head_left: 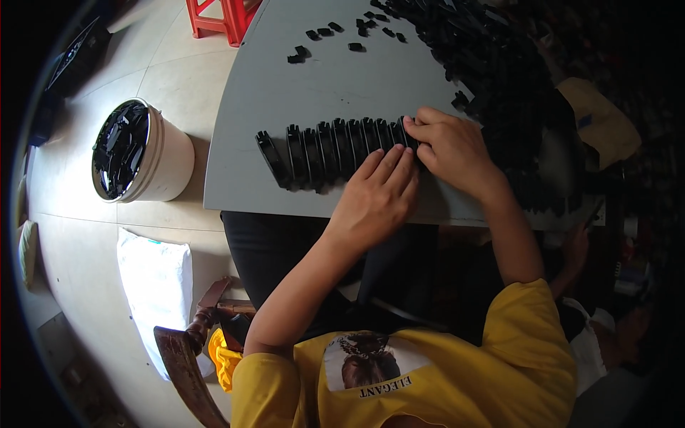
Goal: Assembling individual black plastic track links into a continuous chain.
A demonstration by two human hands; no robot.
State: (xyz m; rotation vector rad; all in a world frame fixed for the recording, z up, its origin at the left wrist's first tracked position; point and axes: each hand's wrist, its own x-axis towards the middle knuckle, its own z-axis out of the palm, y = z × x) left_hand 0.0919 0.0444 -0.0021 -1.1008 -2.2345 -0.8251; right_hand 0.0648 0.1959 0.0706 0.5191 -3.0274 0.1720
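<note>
A row of long, narrow black plastic pieces point(335, 151) with notched ends lies side by side on the grey table. The leftmost piece point(271, 158) leans at a slant, a little apart from the others. My left hand point(378, 187) rests with its fingers stretched out over the near side of the row, toward its right end. Just to the right, my right hand point(453, 146) has its fingers curled in at the last piece. Those fingers cover most of what they grip.
Many loose black pieces point(492, 64) heap along the table's right side. Small black bits point(355, 47) are scattered at the far side of the tabletop point(285, 93). On the floor at left are a white bucket point(168, 160) of black pieces and a white sack point(153, 285). Another person's hand point(576, 246) shows at right.
</note>
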